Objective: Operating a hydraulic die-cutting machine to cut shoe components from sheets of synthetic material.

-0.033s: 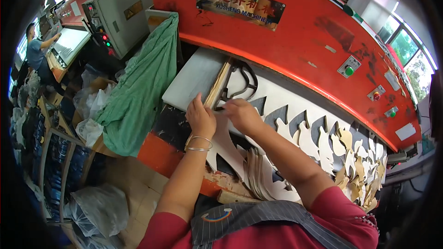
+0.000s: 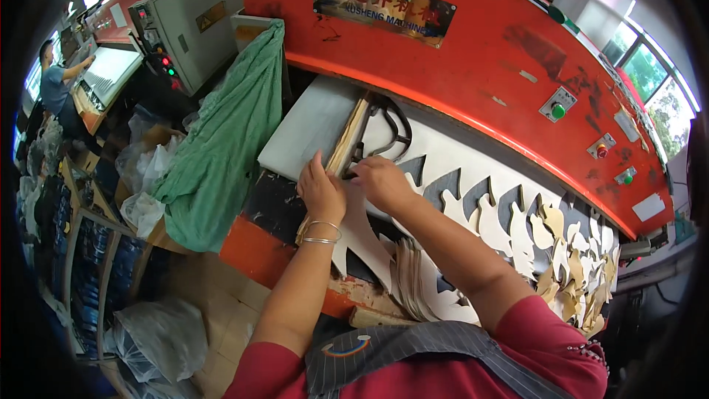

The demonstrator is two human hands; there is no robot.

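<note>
- Black metal is forming the curved cutter [image 2: 406, 133], which is lying on the white sheet [image 2: 443, 151], at twelve o'clock from the right hand [image 2: 384, 185].
- Right fingers are curling in at the cutter's near end, probably steadying it; the knuckles are hiding the tips, so whether they are gripping I cannot tell.
- Left hand [image 2: 322, 188], at nine o'clock from the right, is resting narrow, fingers together, by the tan layered strip [image 2: 348, 134], perhaps keeping its edge aligned; its palm side is facing away, so any grip is uncertain.
- Red machine body [image 2: 502, 96] is covering the sheet's far edge.
- Pale scraps [image 2: 572, 281], at four o'clock from the right hand, are overlapping too densely to count.
</note>
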